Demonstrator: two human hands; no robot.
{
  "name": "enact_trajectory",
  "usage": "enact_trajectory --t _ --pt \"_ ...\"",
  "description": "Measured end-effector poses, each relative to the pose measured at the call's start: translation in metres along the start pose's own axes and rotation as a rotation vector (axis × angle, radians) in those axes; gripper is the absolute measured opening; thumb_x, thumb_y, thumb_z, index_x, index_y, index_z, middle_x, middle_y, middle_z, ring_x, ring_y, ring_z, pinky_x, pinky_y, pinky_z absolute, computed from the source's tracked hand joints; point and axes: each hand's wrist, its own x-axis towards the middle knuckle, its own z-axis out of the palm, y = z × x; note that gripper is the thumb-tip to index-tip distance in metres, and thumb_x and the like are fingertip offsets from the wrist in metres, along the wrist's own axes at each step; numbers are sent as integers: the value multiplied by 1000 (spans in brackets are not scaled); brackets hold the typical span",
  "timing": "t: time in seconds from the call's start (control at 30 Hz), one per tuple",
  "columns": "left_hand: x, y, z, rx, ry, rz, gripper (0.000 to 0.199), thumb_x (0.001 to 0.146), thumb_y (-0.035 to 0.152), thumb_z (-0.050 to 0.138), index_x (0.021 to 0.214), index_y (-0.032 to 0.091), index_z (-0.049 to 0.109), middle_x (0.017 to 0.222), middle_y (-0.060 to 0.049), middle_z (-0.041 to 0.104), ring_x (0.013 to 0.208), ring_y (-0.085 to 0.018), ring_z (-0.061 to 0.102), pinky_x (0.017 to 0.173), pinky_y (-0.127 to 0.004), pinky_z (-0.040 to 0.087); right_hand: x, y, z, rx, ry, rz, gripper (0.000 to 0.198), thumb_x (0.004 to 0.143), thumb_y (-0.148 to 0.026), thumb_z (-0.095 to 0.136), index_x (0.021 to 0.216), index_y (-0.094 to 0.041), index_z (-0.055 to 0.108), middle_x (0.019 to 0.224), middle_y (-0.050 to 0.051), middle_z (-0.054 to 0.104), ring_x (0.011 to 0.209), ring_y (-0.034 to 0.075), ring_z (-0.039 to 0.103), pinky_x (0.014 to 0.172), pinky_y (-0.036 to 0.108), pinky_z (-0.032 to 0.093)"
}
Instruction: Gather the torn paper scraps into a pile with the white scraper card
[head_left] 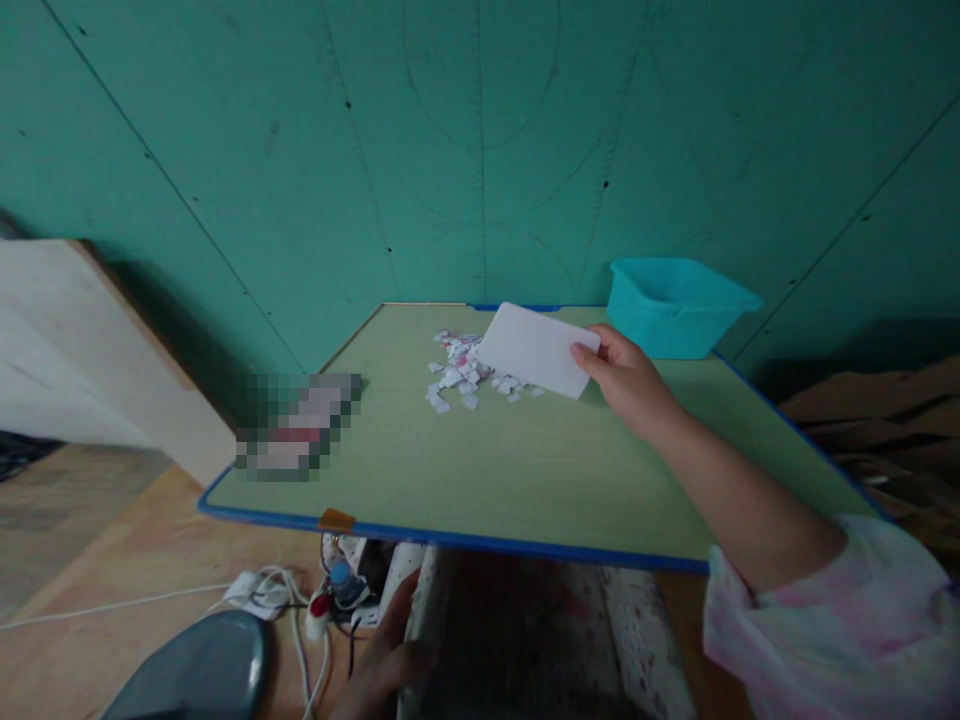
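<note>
In the head view my right hand (619, 375) pinches the right end of a white rectangular card (536, 350) with rounded corners, thumb on its upper face. The card is held over a loose pile of small white paper scraps (457, 370), some with pink or red marks, and hides part of it. The scraps lie on a pale green tabletop (450, 470) edged in blue. Low in the frame, below the table's front edge, my left hand (390, 660) is in shadow, closed on the edge of an upright white panel (427, 620) with reddish specks. Some of its fingers are hidden.
A turquoise plastic bin (660, 320) stands at the table's back right. A pixelated object (307, 425) lies at the left. Below are a grey stool seat (199, 670), white cables (296, 610) and a power strip. A green wall (480, 150) rises behind; boards lean left.
</note>
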Motion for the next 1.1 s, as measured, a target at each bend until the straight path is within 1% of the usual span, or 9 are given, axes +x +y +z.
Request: enact_trajectory --t 0.17,0.27,0.4,0.53,0.7,0.77,0.87,1.03,1.1 --pt "1 -4 1 -29 32 124 54 40 11 64 93 19 64 48 8 58 39 -10 41 43 -23 35 -9 -7 7 -180 -110 -22 20 80 -39 48 85 -19 49 67 -2 44 61 13 42 56 26 32" --pt "2 -4 3 -61 68 132 47 36 8 64 80 23 69 58 6 66 48 -12 49 50 -23 41 -13 -14 11 -312 -121 -50 21 82 -39 45 86 -19 50 62 -2 40 58 12 38 53 26 29" --pt "1 -1 5 -102 43 108 47 34 6 65 77 24 71 60 6 66 49 -13 50 48 -24 38 -17 -21 13 -415 -152 -88 22 82 -37 44 87 -18 53 61 -2 41 58 12 37 53 25 27" --pt "2 -1 4 -86 64 113 47 35 7 66 78 26 73 61 6 68 53 -14 53 49 -24 38 -20 -25 12 -362 -195 -93 23 83 -37 44 89 -17 54 63 -1 44 59 12 39 54 24 29" --pt "1 1 9 -89 75 188 43 34 4 61 69 25 72 54 7 65 41 -10 45 42 -22 35 -21 -25 13 -420 -156 -134 23 84 -36 43 91 -17 54 65 0 46 59 13 39 54 25 29" --pt "-3 4 14 -164 37 136 39 35 4 64 66 26 72 58 7 67 43 -10 49 42 -20 37 -21 -25 16 -428 -173 -148 22 84 -35 42 91 -17 54 68 1 50 61 13 42 56 25 30" --pt "-10 7 19 -254 -20 26 38 37 5 70 66 29 73 65 8 71 55 -10 58 49 -17 42 -22 -25 20 -409 -210 -133 22 84 -35 42 91 -18 54 70 2 51 64 14 43 58 26 32" --pt "-3 9 8 -152 -28 53 41 38 5 71 71 29 74 58 8 68 45 -10 50 47 -21 39 -21 -25 17 -260 -232 -75 23 83 -39 43 91 -20 52 66 0 45 61 14 41 54 26 31" --pt "2 9 3 -132 -15 -57 47 31 2 73 71 27 74 57 7 67 47 -12 51 48 -22 39 -20 -24 16 -273 -184 -66 22 83 -39 44 91 -20 52 65 -1 44 60 13 40 54 26 30"
